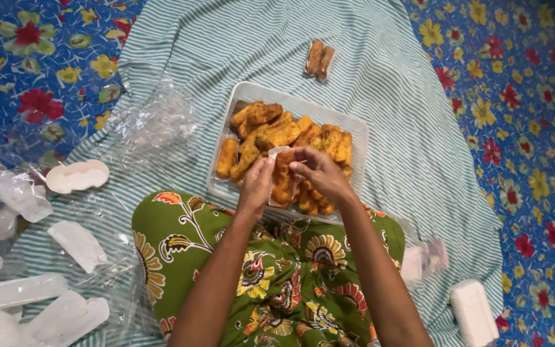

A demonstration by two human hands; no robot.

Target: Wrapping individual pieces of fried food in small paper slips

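The fingers (298, 168) of the right hand (319, 175) are pinched shut on the top of a golden-brown fried stick (283, 180), while the left hand (257, 183) is curled closed around the mouth of a small clear plastic sleeve (275, 154), apparently to keep it spread so the stick can pass in upright. Both hands meet over the near edge of a shallow rectangular clear plastic tray (361, 132), which is heaped with more of the same fried sticks (277, 132) and sits just beyond the person's lap, close enough that each piece is in easy reach. The lap is covered by a green floral-print garment (181, 238). Beyond the tray, two wrapped sticks (320, 60) lie side by side, set apart from the unwrapped heap. All of this rests on a teal-and-white striped cloth (406, 96), spread over a blue floral sheet (534, 96) on the floor, presumably to keep the food off it. To the left lie crumpled clear plastic wrappings (155, 122) and a pile of empty sleeves (27, 302); a white ridged block (473, 311) lies to the right.
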